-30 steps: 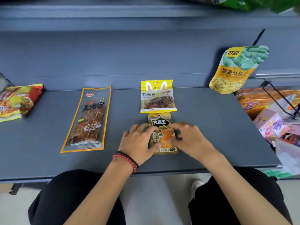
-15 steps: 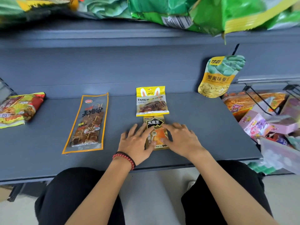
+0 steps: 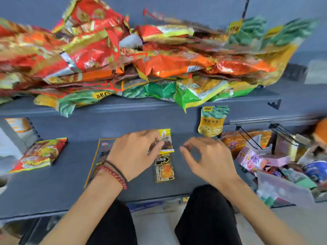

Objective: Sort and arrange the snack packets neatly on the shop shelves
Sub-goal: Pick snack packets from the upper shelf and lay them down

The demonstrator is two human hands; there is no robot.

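Lining up small packets on lower shelf: orange packet flat at front, yellow packet just behind. Left hand overlaps yellow packet's left edge; grip unclear, blurred. Right hand hovers beside, fingers loosely curled, empty. Next, likely: square yellow packet against orange one.

Under the fingers, a flat, matte grey-blue lower shelf, front edge nearest the camera. Just beyond the fingers, a back panel in the same grey-blue, rising to the upper shelf. Far above the fingers, a plain grey-blue wall, blurred. Right of the fingers, a black wire rack at the lower shelf's end, and higher up a dark bracket beneath the upper shelf's right end. Below the fingers, past the shelf edge, pale floor. Soft, even light throughout.
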